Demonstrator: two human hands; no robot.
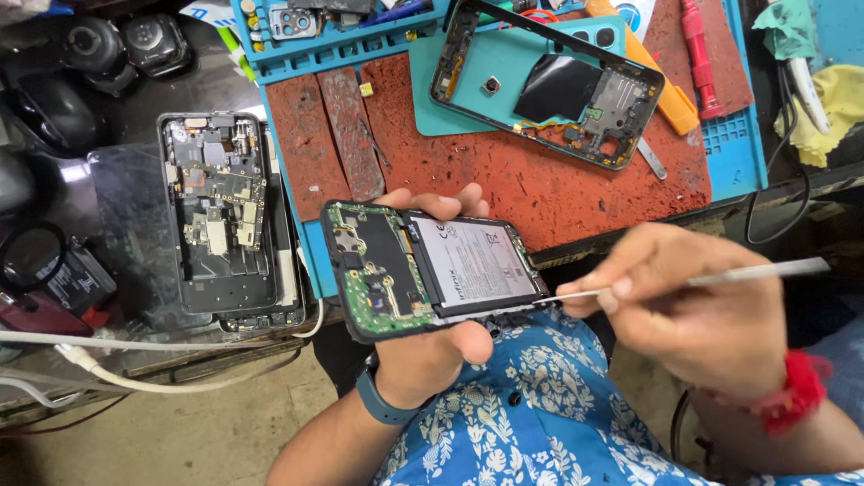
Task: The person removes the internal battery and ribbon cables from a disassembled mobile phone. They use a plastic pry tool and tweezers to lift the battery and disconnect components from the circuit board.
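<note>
You cradled the opened phone (pixel 432 279) in your left hand (pixel 430 346) at the middle of the frame, fingers curled under it so the board and battery (pixel 472 263) faced up, steady and free of the cluttered red mat (pixel 540 180). Your right hand (pixel 693 306) pinched a thin metal tool (pixel 684 281) like a pen, its tip touching the phone's lower right edge beside the battery. Another stripped phone (pixel 220 211) lay at the left, a third (pixel 549 85) at the top.
</note>
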